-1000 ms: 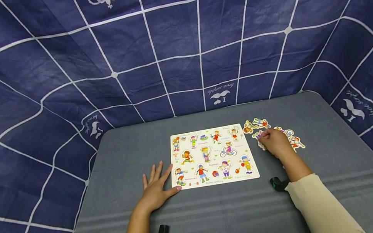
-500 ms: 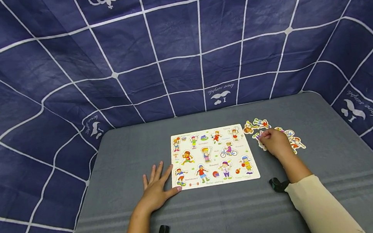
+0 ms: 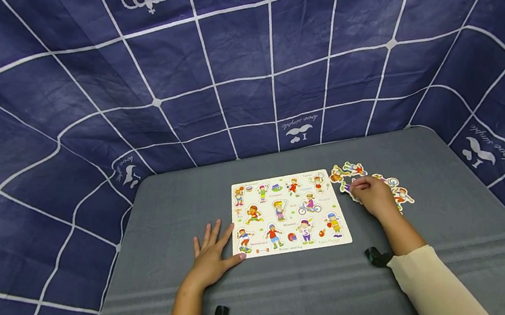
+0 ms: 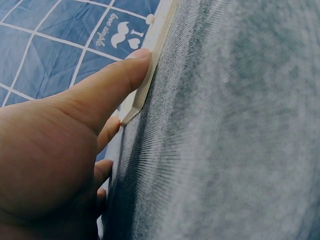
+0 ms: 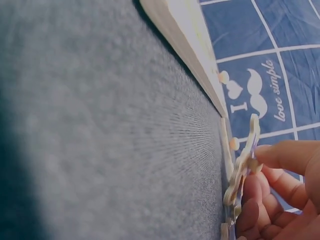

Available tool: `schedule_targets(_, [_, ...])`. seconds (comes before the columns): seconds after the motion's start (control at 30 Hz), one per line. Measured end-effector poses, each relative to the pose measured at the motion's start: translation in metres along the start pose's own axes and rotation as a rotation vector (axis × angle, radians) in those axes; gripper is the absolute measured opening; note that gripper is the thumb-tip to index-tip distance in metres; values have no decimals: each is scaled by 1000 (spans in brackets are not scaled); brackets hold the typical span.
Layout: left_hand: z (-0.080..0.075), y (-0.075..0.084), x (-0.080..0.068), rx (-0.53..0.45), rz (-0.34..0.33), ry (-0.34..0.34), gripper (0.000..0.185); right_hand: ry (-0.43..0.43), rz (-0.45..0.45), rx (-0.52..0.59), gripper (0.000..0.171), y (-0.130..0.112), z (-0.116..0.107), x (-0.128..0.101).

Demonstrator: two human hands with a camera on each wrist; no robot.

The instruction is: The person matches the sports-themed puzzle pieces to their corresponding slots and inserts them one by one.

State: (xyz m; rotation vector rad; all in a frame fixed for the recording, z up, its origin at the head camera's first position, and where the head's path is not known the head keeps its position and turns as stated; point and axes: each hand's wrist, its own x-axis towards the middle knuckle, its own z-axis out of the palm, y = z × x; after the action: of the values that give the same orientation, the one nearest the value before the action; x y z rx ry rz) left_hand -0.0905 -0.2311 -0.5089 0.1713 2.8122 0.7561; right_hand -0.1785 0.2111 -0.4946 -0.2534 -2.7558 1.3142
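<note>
A wooden puzzle board [image 3: 240,223] printed with sports figures lies flat on the table. My left hand [image 3: 210,260] has its fingers spread at the board's lower left, the thumb [image 4: 127,67] resting on its edge in the left wrist view. To the right of the board, my right hand [image 3: 374,197] pinches a small peg [image 5: 254,165] on a puzzle piece [image 5: 251,137] between thumb and fingers. That piece is tilted, its upper end raised, with other pieces close under it. In the head view the hand covers most of it; a purple part shows.
Several loose puzzle pieces [image 3: 337,174] lie beside the board's upper right corner, and more pieces [image 3: 401,194] lie just beyond the right hand. A grey cloth covers the table [image 3: 297,288]. Blue curtains [image 3: 245,100] with white lines enclose the back and sides.
The right hand has stayed nearly in place; the puzzle piece at its fingertips has shifted slightly left and tilted. My left hand has not moved.
</note>
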Motion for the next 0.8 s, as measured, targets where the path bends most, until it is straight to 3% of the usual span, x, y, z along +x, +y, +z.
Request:
schedule_targets(0.3, [1, -1, 0, 0, 1, 0, 91, 4, -13, 159, 26, 0, 1, -8])
schedule_targets(0.8, [2, -2, 2, 9, -7, -12, 91, -16, -84, 232, 24, -7, 6, -17])
